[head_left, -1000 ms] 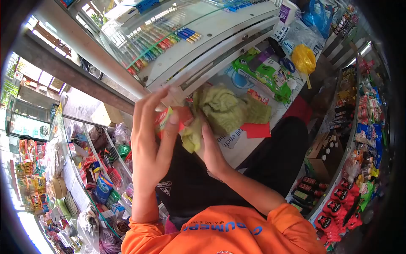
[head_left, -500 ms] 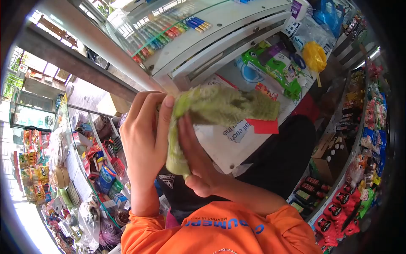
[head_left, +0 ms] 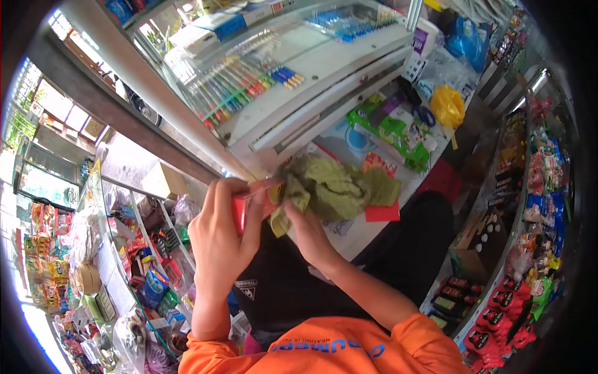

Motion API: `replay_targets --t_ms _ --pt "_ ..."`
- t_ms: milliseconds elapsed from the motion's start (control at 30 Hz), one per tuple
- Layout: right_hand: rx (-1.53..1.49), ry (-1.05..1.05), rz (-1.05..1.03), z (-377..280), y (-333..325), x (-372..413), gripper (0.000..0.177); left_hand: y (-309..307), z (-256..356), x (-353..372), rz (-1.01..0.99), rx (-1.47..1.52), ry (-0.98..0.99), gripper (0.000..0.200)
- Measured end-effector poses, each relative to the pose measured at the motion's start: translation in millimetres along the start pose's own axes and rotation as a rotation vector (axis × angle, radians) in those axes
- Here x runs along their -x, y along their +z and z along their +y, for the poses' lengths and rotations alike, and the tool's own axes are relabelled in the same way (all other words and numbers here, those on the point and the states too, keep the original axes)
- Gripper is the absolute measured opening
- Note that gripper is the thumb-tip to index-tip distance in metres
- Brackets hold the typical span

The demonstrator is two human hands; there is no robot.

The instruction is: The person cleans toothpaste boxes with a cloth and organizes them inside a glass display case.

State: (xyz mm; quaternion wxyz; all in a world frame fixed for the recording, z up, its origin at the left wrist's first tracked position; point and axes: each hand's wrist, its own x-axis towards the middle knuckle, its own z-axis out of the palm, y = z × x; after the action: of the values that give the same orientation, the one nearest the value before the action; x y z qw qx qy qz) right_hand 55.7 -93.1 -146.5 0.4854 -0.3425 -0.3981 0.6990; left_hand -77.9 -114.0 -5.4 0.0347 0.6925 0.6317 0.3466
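While the orange T-shirt (head_left: 330,343) and the black trousers (head_left: 414,224) are nearest to the camera, the two hands stand close together beyond them. The left hand (head_left: 219,218) pinches a red packet (head_left: 239,212) between thumb and fingers. The right hand (head_left: 308,237) grips one end of a crumpled olive-green cloth (head_left: 330,184), just beside this packet; its fingers are mostly hidden. The cloth spreads over the white tabletop (head_left: 367,232), partly covering a red card (head_left: 382,214). Farther are a green packet (head_left: 398,134), scissors (head_left: 425,115), a yellow plastic bag (head_left: 447,106) and a glass case (head_left: 249,90) of pens.
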Motion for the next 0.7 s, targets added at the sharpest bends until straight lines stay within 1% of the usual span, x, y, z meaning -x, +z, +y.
replay_targets --t_ms 33,67,100,167,200,233,267,300,333,367,400,433,500,533,567,633,667,700 --pt "0.182 -0.023 -0.056 -11.9 -3.1 3.4 0.066 -3.5 -2.7 0.7 0.040 0.025 0.000 0.016" --pt "0.267 0.003 -0.082 -11.5 -13.0 0.6 0.076 -8.5 -5.5 0.8 0.123 0.045 0.018 0.013" --pt "0.280 -0.032 -0.087 -19.6 -21.7 -1.0 0.076 -15.8 -6.9 1.1 0.190 0.083 0.027 0.012" --pt "0.838 -0.143 -0.046 -35.5 -35.6 -1.8 0.088 -32.2 -6.9 0.3 0.335 0.254 0.010 0.010" --pt "0.803 -0.113 -0.057 -47.4 -36.2 -1.0 0.095 -41.5 -4.2 0.6 0.385 0.292 0.030 0.011" --pt "0.807 -0.132 -0.057 -58.2 -35.8 -0.5 0.095 -48.9 -2.0 1.4 0.434 0.330 0.048 0.012" --pt "0.799 -0.104 -0.094 -68.4 -35.2 -0.3 0.099 -52.3 -1.4 1.8 0.480 0.417 0.034 0.017" --pt "0.789 -0.072 -0.133 -78.1 -33.5 1.0 0.102 -55.1 -1.7 0.6 0.490 0.417 0.044 0.017" --pt "0.791 -0.083 -0.137 -88.5 -30.3 3.6 0.102 -57.9 -2.6 -0.1 0.499 0.497 0.032 0.020" --pt "0.783 -0.256 -0.156 -100.1 -26.5 6.4 0.104 -60.2 -3.4 -0.6 0.508 0.575 0.019 0.023" --pt "0.771 -0.427 -0.173 -112.1 -23.5 9.7 0.107 -58.7 -6.8 -1.3 0.473 0.636 0.009 0.027" --pt "0.773 -0.434 -0.177 -126.8 -23.2 14.6 0.107 -56.5 -6.3 -1.7 0.480 0.636 0.013 0.027" --pt "0.470 -0.431 -0.371 -151.6 -28.0 22.8 0.108 -50.9 -2.8 -4.1 0.425 0.813 -0.016 0.030" --pt "0.171 -0.388 -0.366 -152.2 -30.9 24.5 0.090 -49.4 -3.7 -5.5 0.380 0.851 -0.005 0.032" --pt "0.180 -0.391 -0.366 -161.7 -36.1 28.7 0.090 -47.4 -3.9 -7.2 0.385 0.858 -0.001 0.032" --pt "0.329 -0.197 -0.266 -191.0 -45.9 42.3 0.066 -39.9 -2.2 -12.1 0.309 0.933 -0.022 0.036" --pt "0.327 -0.350 -0.181 -197.8 -46.8 48.2 0.048 -26.7 4.1 -16.1 0.394 0.972 -0.014 0.042" --pt "0.340 -0.353 -0.181 -202.4 -53.0 49.6 0.048 -13.8 2.1 -21.9 0.429 0.976 0.027 0.051"
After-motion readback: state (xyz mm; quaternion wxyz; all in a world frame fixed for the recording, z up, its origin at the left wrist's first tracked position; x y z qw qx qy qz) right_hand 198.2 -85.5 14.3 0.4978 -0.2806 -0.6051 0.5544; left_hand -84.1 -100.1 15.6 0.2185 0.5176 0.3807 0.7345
